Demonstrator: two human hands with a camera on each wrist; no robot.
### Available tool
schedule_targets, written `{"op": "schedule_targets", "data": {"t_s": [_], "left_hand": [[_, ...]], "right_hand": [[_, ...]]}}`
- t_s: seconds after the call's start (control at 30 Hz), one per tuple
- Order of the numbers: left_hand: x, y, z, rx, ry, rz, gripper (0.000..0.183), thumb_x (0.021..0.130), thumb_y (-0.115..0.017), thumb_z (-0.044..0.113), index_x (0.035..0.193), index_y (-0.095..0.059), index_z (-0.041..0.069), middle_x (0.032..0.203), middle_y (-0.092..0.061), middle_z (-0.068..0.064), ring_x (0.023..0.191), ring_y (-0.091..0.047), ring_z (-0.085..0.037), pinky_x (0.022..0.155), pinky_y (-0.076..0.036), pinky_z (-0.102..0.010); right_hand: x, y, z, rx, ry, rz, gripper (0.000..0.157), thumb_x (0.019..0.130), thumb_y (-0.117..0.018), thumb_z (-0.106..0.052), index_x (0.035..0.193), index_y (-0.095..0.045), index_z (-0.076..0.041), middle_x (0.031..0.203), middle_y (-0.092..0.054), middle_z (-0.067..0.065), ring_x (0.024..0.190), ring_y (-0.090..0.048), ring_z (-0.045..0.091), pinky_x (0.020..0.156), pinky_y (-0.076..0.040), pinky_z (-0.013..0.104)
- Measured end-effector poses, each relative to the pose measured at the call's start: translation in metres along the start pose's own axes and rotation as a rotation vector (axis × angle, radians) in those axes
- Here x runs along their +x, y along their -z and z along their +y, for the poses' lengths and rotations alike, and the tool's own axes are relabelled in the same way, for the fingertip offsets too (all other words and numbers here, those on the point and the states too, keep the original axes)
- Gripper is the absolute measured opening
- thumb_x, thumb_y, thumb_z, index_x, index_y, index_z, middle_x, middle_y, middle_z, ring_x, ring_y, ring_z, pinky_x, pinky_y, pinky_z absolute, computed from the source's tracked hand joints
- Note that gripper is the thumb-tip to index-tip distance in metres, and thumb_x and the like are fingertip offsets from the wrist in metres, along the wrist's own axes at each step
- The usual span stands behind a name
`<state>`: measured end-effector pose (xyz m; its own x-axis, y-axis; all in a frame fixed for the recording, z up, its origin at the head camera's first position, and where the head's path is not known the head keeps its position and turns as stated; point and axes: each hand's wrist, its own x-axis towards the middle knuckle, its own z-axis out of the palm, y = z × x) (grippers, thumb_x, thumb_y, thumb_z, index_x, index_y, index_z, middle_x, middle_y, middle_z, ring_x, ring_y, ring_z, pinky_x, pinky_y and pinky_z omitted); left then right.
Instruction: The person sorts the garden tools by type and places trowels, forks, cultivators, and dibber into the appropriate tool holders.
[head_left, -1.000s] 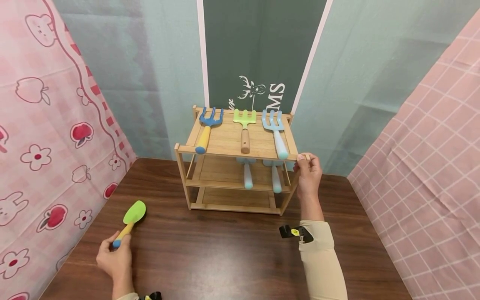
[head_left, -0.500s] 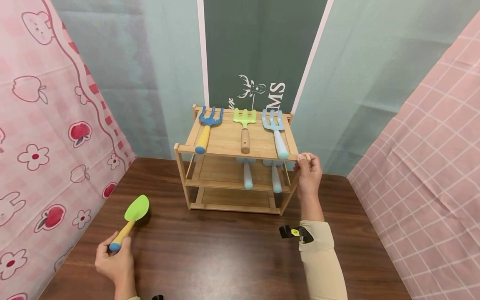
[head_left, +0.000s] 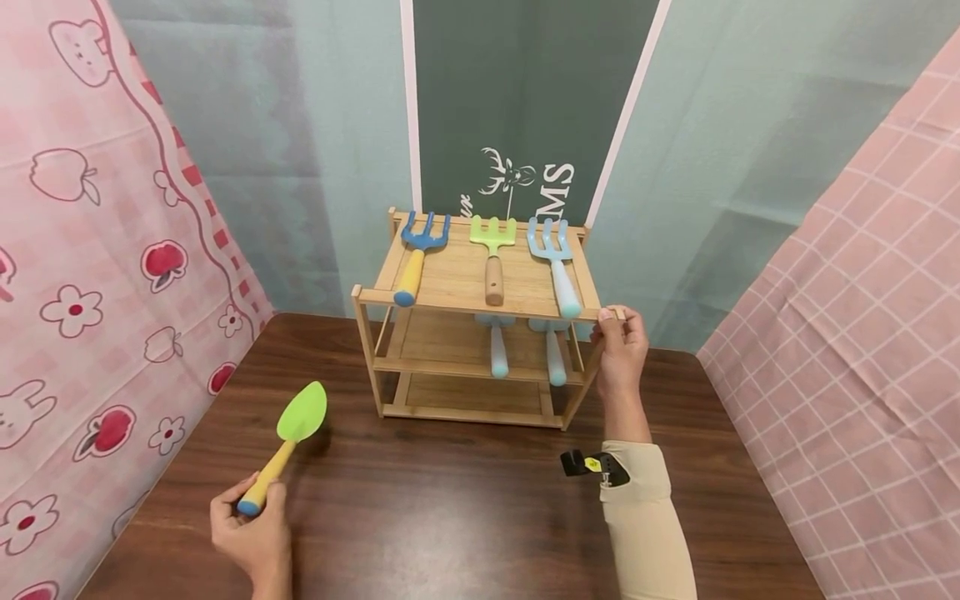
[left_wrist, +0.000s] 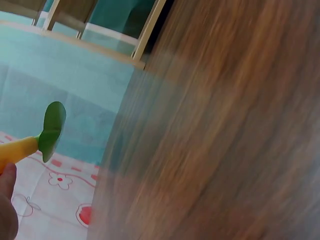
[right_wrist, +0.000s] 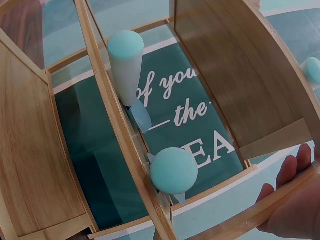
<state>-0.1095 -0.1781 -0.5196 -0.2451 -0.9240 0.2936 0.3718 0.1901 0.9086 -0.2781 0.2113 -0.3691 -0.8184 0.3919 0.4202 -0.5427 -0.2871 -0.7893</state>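
Note:
In the head view my left hand (head_left: 255,533) grips a toy trowel (head_left: 302,414) by the blue-tipped end of its yellow handle, its green blade pointing up and right above the table. The left wrist view shows that trowel (left_wrist: 52,131) side-on. My right hand (head_left: 624,354) holds the front right corner of a three-tier wooden rack (head_left: 457,287), thumb on top. On the top tier lie a blue hand fork with yellow handle (head_left: 410,275), a green fork with wooden handle (head_left: 493,279) and a light blue fork (head_left: 562,279). Two pale-handled tools (head_left: 498,350) rest on the middle tier, their heads mostly hidden.
The rack stands toward the back of a dark wooden table (head_left: 450,500). Behind it hangs a green-grey cloth (head_left: 337,150) with white lettering. Pink patterned cloth (head_left: 97,333) borders the left side, and pink checked cloth (head_left: 847,333) the right.
My left hand has moved to the right with the trowel, whose blade has risen and swung right, farther off the table. The right hand keeps its hold on the rack corner.

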Motion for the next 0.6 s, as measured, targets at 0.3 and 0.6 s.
{"op": "schedule_targets", "data": {"t_s": [0.3,0.6], "left_hand": [[-0.015,-0.002,0.011,-0.02,-0.075,-0.073,0.022,0.062,-0.06,-0.024,0.081,-0.05,-0.023,0.081,-0.062,-0.01,0.074,-0.062,-0.013,0.067,-0.049,-0.017],[-0.033,-0.014,0.037,-0.165,-0.136,-0.048,0.018,0.058,-0.057,-0.026,0.07,-0.046,-0.02,0.079,-0.059,-0.018,0.075,-0.061,-0.019,0.064,-0.048,-0.017]], "right_hand": [[0.0,0.001,0.001,-0.004,0.0,0.005,0.004,0.09,-0.059,-0.007,0.09,-0.055,-0.009,0.072,-0.052,0.005,0.066,-0.047,0.02,0.061,-0.04,0.028],[0.0,0.0,0.001,0.005,0.006,-0.006,0.005,0.089,-0.06,-0.007,0.09,-0.055,-0.009,0.073,-0.052,0.005,0.066,-0.047,0.019,0.061,-0.041,0.026]]}}
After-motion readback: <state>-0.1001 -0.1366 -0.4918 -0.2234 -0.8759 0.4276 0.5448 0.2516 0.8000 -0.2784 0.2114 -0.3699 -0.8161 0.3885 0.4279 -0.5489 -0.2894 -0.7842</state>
